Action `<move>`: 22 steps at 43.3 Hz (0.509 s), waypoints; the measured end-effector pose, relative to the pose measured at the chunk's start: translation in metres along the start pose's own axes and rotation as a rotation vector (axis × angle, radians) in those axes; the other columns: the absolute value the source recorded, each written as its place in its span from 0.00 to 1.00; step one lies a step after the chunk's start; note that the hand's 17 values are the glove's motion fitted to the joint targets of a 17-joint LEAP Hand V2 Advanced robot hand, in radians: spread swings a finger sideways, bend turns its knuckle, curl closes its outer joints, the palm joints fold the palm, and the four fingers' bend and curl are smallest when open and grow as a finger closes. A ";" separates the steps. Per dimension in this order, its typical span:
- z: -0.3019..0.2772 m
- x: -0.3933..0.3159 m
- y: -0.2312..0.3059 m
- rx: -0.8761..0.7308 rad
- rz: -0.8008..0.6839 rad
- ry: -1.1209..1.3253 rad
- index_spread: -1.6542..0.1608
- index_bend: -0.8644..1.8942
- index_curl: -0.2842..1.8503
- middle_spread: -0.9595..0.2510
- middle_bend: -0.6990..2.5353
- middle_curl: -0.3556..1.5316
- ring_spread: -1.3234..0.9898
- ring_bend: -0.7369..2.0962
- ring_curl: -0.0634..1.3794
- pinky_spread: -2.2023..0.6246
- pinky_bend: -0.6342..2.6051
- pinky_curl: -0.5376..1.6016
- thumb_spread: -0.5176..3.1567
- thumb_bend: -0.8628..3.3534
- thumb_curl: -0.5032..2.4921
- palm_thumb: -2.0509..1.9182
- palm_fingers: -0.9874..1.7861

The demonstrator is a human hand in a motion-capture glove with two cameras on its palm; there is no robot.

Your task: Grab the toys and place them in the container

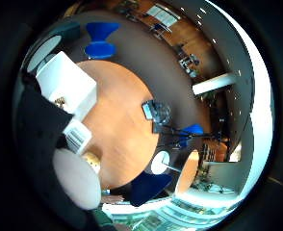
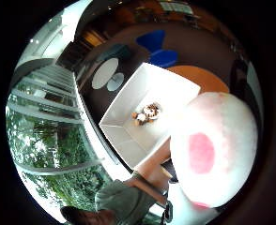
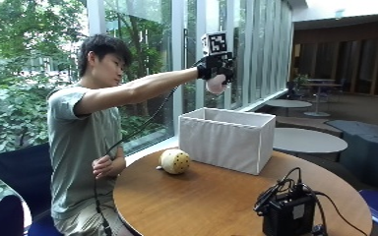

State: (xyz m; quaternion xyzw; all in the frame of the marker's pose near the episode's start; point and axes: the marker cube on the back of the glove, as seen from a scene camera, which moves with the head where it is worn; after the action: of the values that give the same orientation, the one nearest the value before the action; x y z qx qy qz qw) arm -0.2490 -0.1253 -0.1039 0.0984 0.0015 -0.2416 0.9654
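A spotted yellow toy (image 3: 174, 161) lies on the tabletop (image 3: 208, 201) just beside the white container (image 3: 227, 138). High above the container, my right hand (image 3: 215, 69) has its fingers curled around a pink-and-white plush toy (image 3: 214, 84).

Grey-green T-shirt, black-gloved grip (image 3: 216, 70)

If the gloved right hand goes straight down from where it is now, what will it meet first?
Most likely the open top of the white container. The right hand holds a pink-and-white plush toy above it, and the thumb side palm view looks down into the container at a small brown toy. Exact alignment over the rim is unclear.
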 end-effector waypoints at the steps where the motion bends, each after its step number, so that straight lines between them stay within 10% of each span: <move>1: 0.002 -0.010 -0.004 -0.001 -0.011 -0.001 0.76 0.68 0.51 0.63 0.60 0.61 0.38 0.70 0.62 0.66 0.54 0.53 0.22 0.23 0.44 0.66 0.70; 17: 0.065 -0.145 -0.051 -0.142 -0.172 0.010 0.77 0.66 0.55 0.63 0.59 0.62 0.39 0.70 0.62 0.67 0.54 0.54 0.22 0.22 0.47 0.66 0.62; 22: 0.082 -0.152 -0.051 -0.265 -0.197 -0.007 0.79 0.45 0.49 0.71 0.41 0.53 0.46 0.53 0.58 0.72 0.58 0.56 0.34 0.19 0.43 0.59 0.06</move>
State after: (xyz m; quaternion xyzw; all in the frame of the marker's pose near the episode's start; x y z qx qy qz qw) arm -0.4110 -0.1139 -0.0258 -0.0312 0.0397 -0.3329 0.9416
